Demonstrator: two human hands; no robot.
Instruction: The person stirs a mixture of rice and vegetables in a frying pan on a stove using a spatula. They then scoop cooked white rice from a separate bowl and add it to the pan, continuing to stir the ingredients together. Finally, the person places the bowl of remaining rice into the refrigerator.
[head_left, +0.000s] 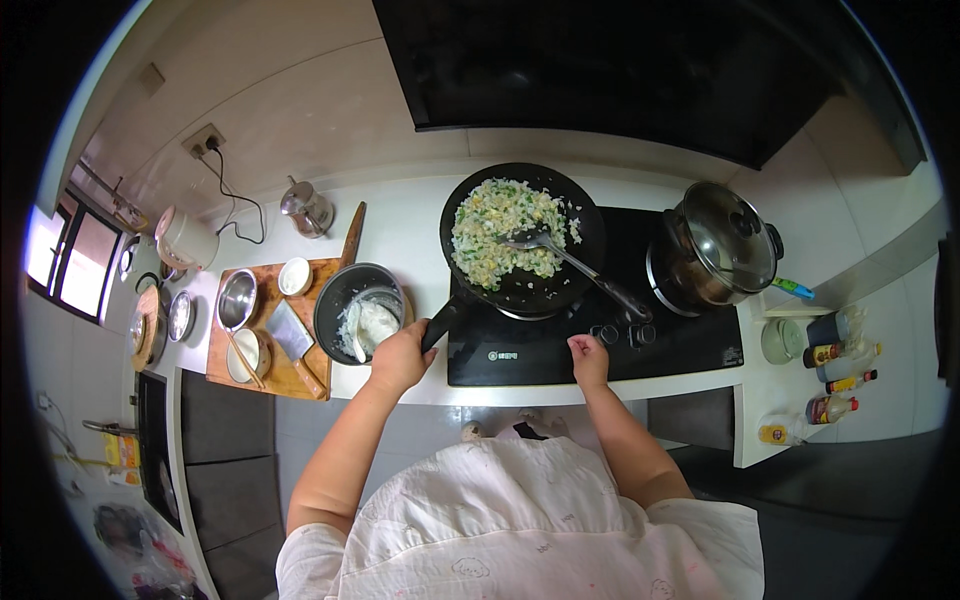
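A black wok (585,250) full of fried rice with egg and greens (505,232) sits on a black cooktop (560,350). My left hand (400,358) grips the wok's black handle (440,325) at its near end. A metal spatula (570,262) lies in the wok, its handle pointing right, with nobody holding it. My right hand (588,358) rests on the cooktop's front edge by the control knobs (625,333), fingers curled down on the panel.
A dark pot with white rice and a spoon (360,312) stands left of the wok. A wooden board (275,325) holds a cleaver, small bowls and chopsticks. A lidded steel pot (715,250) occupies the right burner. Sauce bottles (835,375) stand at the right; a kettle (305,207) at the back.
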